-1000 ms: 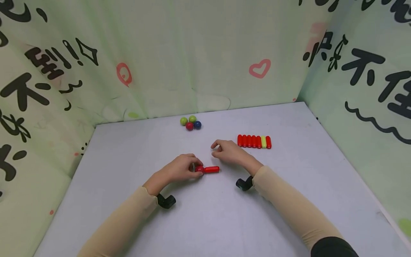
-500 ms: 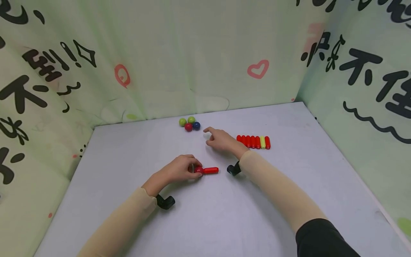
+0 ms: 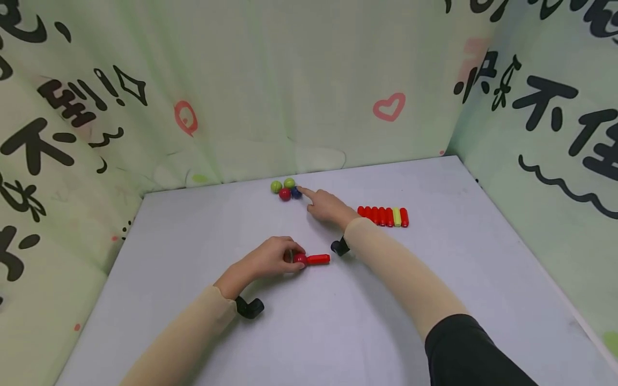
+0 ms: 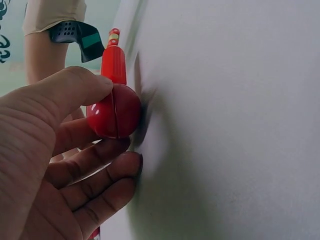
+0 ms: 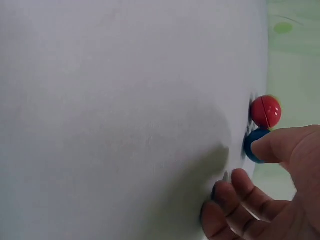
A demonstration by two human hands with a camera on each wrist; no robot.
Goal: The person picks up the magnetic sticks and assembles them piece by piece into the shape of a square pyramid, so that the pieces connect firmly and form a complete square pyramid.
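My left hand (image 3: 267, 260) pinches a red ball (image 3: 300, 260) between thumb and fingers, low over the white table. A short red rod (image 3: 318, 259) sticks out from the ball's right side; the left wrist view shows it in line with the seamed ball (image 4: 128, 111). My right hand (image 3: 329, 208) reaches to the back, its index fingertip right at a dark blue ball (image 3: 296, 193). In the right wrist view the thumb (image 5: 280, 145) overlaps the blue ball (image 5: 251, 147), and the other fingers are spread loosely below it.
Beside the blue ball stand two green balls (image 3: 276, 186) and another red ball (image 3: 285, 194). A row of several red rods (image 3: 382, 217) and one yellow rod (image 3: 397, 217) lies at the right, partly behind my right hand. Printed curtains (image 3: 318, 96) border the table (image 3: 232, 214).
My right hand has moved from beside the row of rods forward and left to the blue ball. The left hand has kept its hold on the red ball in the same place.
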